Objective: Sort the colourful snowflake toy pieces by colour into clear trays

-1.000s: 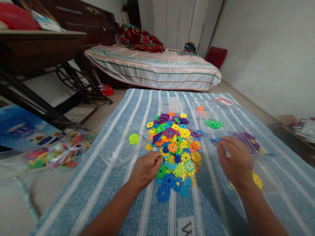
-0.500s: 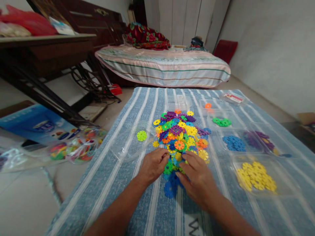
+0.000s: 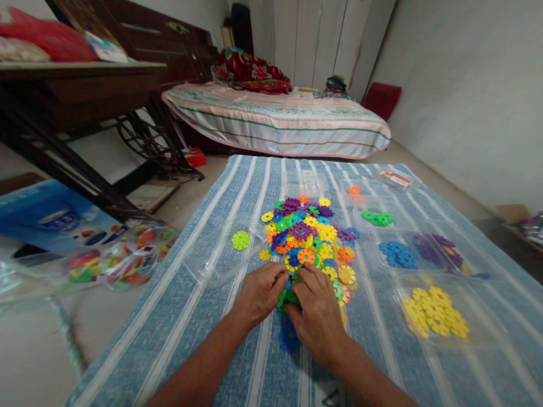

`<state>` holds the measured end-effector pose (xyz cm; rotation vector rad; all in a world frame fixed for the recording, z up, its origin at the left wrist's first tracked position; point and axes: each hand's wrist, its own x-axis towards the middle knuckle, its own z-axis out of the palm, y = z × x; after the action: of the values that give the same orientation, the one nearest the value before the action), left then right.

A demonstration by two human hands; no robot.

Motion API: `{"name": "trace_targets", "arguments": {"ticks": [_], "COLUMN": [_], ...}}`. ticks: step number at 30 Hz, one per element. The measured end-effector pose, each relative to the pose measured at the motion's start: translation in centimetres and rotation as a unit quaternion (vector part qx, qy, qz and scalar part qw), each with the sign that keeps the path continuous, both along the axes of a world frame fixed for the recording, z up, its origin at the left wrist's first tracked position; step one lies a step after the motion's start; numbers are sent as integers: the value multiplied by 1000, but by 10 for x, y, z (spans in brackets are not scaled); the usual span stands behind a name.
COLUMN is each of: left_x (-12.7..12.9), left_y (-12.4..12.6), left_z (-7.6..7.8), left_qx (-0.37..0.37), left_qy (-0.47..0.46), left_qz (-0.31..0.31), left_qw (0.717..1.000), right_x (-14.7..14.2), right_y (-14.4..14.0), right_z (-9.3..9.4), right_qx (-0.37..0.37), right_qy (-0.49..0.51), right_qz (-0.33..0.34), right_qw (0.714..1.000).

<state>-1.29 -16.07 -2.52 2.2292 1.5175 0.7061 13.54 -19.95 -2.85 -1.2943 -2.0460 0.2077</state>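
A heap of small plastic flower-shaped discs [image 3: 311, 240] in many colours lies on a blue and white striped cloth [image 3: 203, 316]. My left hand [image 3: 261, 294] and my right hand [image 3: 316, 314] rest side by side on the near edge of the heap, fingers curled down among the green and blue discs. What the fingers pinch is hidden. Clear plastic trays to the right hold sorted discs: yellow [image 3: 436, 319], blue [image 3: 397, 255], purple [image 3: 439, 249], green [image 3: 377, 217], and one orange [image 3: 354, 190].
A clear tray [image 3: 224, 254] on the left holds one lime disc [image 3: 240, 240]. A bag of more discs [image 3: 114, 263] and a blue box [image 3: 46, 217] lie on the floor at the left. A dark table and a low mattress [image 3: 275, 121] stand beyond.
My right hand left the trays on the right, swung back to the heap and now sits closer beside my left hand. The view shifted slightly.
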Motion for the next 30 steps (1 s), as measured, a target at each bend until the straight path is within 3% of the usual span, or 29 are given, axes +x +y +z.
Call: {"name": "trace_targets", "arguments": {"ticks": [4, 7, 10, 13, 15, 17, 20, 23, 30], "left_x": [0, 0, 0, 0, 1, 1, 1, 0, 1], "left_y": [0, 0, 0, 0, 0, -1, -1, -1, -1], "left_z": [1, 1, 0, 1, 1, 1, 0, 0, 0], "left_qx": [1, 1, -2, -5, -7, -8, -9, -6, -2], "left_qy": [-6, -11, -13, -8, -5, -8, -12, -9, -5], "left_qz": [2, 4, 4, 7, 10, 10, 8, 7, 6], "left_qw": [1000, 1000, 1000, 1000, 1000, 1000, 1000, 1000, 1000], "right_x": [6, 31, 75, 116, 125, 116, 82, 51, 32], "right_y": [1, 17, 49, 79, 85, 77, 53, 33, 26], "right_z": [6, 19, 40, 61, 66, 61, 38, 16, 8], "right_qx": [-8, 19, 116, 210, 229, 217, 155, 87, 22], "right_qy": [47, 62, 27, -27, -37, -35, -32, -40, -104], "right_qz": [-2, -14, -92, -209, -221, -165, -44, 27, 25], "right_qw": [999, 998, 989, 955, 947, 961, 986, 995, 994]}}
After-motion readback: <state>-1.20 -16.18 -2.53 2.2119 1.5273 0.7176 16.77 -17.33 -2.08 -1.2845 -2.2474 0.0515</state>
